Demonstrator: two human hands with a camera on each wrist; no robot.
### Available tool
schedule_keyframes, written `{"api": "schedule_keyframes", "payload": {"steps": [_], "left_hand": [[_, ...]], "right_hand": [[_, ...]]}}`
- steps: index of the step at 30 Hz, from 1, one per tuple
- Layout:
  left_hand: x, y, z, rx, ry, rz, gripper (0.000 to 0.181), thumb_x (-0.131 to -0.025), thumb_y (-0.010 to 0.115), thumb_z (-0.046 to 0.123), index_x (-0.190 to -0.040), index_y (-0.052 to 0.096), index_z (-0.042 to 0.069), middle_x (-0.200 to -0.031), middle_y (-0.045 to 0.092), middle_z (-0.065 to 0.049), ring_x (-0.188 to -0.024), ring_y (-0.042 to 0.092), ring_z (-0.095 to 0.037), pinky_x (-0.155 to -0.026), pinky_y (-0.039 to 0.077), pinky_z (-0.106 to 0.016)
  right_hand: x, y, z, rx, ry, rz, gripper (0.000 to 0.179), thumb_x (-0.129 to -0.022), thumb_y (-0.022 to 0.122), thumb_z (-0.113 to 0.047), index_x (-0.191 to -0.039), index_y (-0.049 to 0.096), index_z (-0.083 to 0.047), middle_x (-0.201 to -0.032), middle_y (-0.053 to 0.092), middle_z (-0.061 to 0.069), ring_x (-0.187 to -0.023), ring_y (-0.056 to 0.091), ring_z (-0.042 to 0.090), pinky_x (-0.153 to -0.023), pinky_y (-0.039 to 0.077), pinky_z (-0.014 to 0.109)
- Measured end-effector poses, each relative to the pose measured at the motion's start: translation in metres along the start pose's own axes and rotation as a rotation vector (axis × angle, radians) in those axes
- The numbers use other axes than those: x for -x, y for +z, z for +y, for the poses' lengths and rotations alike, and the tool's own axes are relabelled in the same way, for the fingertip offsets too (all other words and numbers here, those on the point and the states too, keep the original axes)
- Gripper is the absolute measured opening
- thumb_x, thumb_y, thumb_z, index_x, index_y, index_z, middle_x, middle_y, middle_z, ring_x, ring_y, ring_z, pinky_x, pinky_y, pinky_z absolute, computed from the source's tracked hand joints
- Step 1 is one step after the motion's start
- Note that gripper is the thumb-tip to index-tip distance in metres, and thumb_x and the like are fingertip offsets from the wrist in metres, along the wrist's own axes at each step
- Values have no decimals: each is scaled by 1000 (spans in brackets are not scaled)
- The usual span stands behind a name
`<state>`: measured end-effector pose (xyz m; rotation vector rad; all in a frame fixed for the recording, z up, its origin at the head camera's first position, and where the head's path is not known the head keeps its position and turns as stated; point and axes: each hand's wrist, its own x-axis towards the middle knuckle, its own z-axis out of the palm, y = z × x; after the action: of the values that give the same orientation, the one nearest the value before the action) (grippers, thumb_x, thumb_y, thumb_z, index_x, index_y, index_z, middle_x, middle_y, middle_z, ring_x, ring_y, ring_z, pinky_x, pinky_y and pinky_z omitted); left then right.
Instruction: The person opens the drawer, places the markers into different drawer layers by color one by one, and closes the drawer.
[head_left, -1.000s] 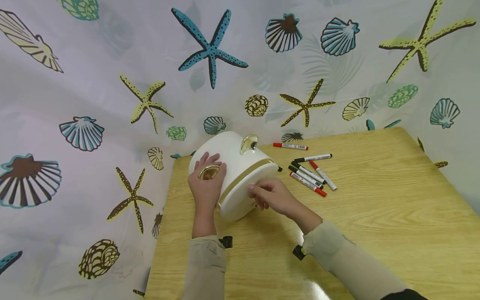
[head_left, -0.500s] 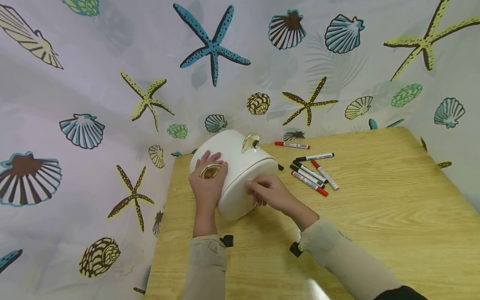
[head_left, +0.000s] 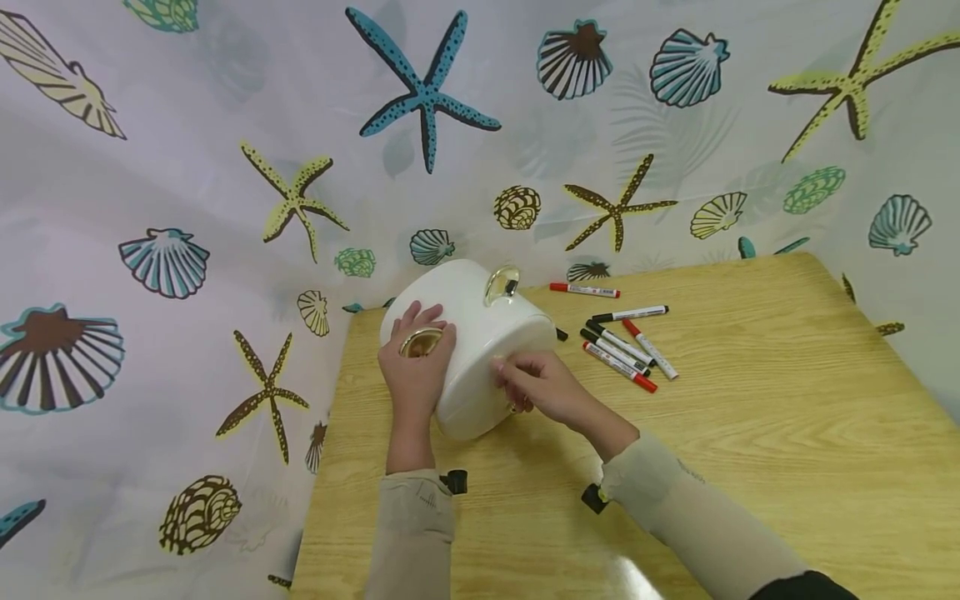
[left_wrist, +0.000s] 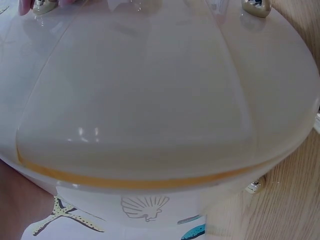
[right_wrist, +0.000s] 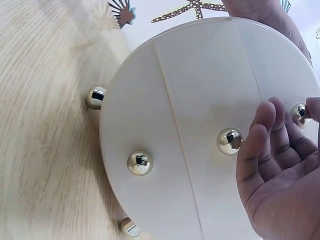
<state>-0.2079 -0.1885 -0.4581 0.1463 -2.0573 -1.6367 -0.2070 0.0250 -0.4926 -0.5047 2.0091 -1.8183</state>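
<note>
A white round box [head_left: 472, 310] with gold ring handles lies tipped on its side on the wooden table. My left hand [head_left: 411, 365] rests on its curved wall, thumb and fingers spread around one gold ring handle [head_left: 420, 342]. At the box's flat front, my right hand [head_left: 543, 387] has its fingers bent. The right wrist view shows my thumb and fingers at a gold knob [right_wrist: 300, 116], pinching it. Two more gold knobs stand on this seamed front [right_wrist: 165, 115]. In the left wrist view an orange-gold line [left_wrist: 125, 182] runs along the box's edge.
Several red and black markers [head_left: 622, 346] lie loose on the table [head_left: 780, 400], to the right of the box. A cloth [head_left: 465, 200] printed with starfish and shells hangs behind and at the sides.
The gold gap between the box's front and body has narrowed from a wide band to nothing visible in the head view. Both hands keep nearly the same places.
</note>
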Motion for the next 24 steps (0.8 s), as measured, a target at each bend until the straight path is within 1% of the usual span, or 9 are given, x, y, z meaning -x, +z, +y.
{"api": "schedule_keyframes", "payload": {"steps": [2, 4, 8, 10, 12, 17, 20, 24], "left_hand": [[0, 0, 0, 3, 6, 0, 19, -90, 86, 28, -99, 84, 12, -119, 81, 7, -140, 55, -1, -132, 23, -28], [0, -1, 0, 5, 7, 1, 19, -90, 86, 28, -99, 84, 12, -119, 81, 7, -140, 55, -1, -132, 23, -28], [-1, -1, 0, 8, 1, 0, 20, -90, 86, 29, -99, 84, 12, -119, 80, 8, -140, 55, -1, -133, 22, -29], [-1, -1, 1, 3, 0, 0, 20, -89, 86, 30, -99, 84, 12, -119, 80, 8, -140, 55, 0, -133, 22, -29], [-1, -1, 0, 4, 5, 0, 20, -89, 86, 29, -99, 84, 12, -119, 81, 7, -140, 55, -1, -133, 22, -29], [-1, -1, 0, 10, 6, -2, 20, -89, 86, 28, -99, 84, 11, -119, 81, 6, -141, 55, -2, -133, 22, -29], [0, -1, 0, 8, -3, -5, 20, -90, 85, 29, -100, 84, 12, -119, 81, 7, -141, 54, -1, -133, 21, -28], [0, 0, 0, 4, -9, -5, 20, -90, 85, 29, -102, 84, 13, -119, 80, 8, -141, 54, 1, -133, 21, -28]], "right_hand": [[3, 0, 4, 9, -1, -18, 46, -110, 57, -38, -100, 71, 5, -74, 65, 7, -64, 61, 22, -60, 55, 32], [6, -1, 9, 28, -5, -34, 42, -110, 59, -35, -100, 72, 4, -76, 66, 8, -65, 61, 21, -60, 55, 31], [11, -4, 22, 76, 2, -44, 32, -108, 63, -30, -94, 73, -2, -77, 67, 11, -66, 62, 19, -59, 56, 31], [12, -6, 29, 85, 22, -40, 32, -108, 62, -31, -93, 74, -6, -77, 67, 11, -65, 62, 19, -58, 55, 31], [13, -8, 36, 79, 47, -36, 34, -109, 61, -32, -96, 74, -3, -77, 67, 10, -66, 63, 18, -59, 56, 31], [11, -11, 50, 39, 104, -20, 47, -111, 55, -35, -106, 72, 9, -77, 67, 9, -65, 63, 17, -58, 55, 29], [11, -11, 54, 8, 138, -17, 53, -111, 53, -39, -107, 71, 11, -80, 69, 14, -65, 64, 19, -57, 54, 28], [9, -8, 57, -28, 169, -27, 56, -111, 51, -42, -108, 71, 11, -86, 70, 21, -67, 65, 21, -58, 55, 30]]}}
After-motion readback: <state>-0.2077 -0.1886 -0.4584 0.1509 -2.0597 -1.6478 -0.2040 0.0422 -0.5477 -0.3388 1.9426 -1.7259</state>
